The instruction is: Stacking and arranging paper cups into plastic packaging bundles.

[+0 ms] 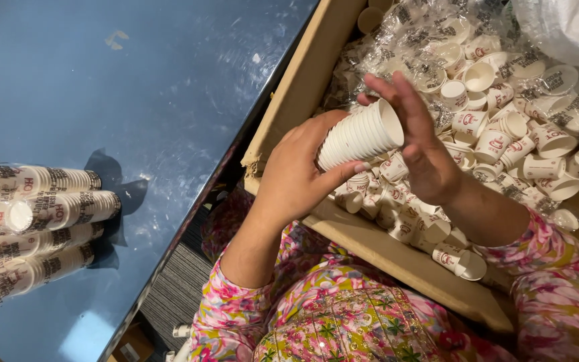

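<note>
Head view looks down on floral sleeves (343,315) nearest the camera. Just beyond, the left hand (296,171) wraps one nested stack of white paper cups (360,136), its fingers clamped round the stack's narrow end with the thumb along the underside. The right hand (423,151) meets the stack's open mouth, its fingers spread across the rim. Both hands hover over an open cardboard box (303,87) holding loose white cups (504,141), too many to count, among clear plastic wrappers (423,27). To the left, on the blue tabletop (149,87), lie at least four wrapped sleeves of stacked cups (35,228), side by side, well apart from the box.
</note>
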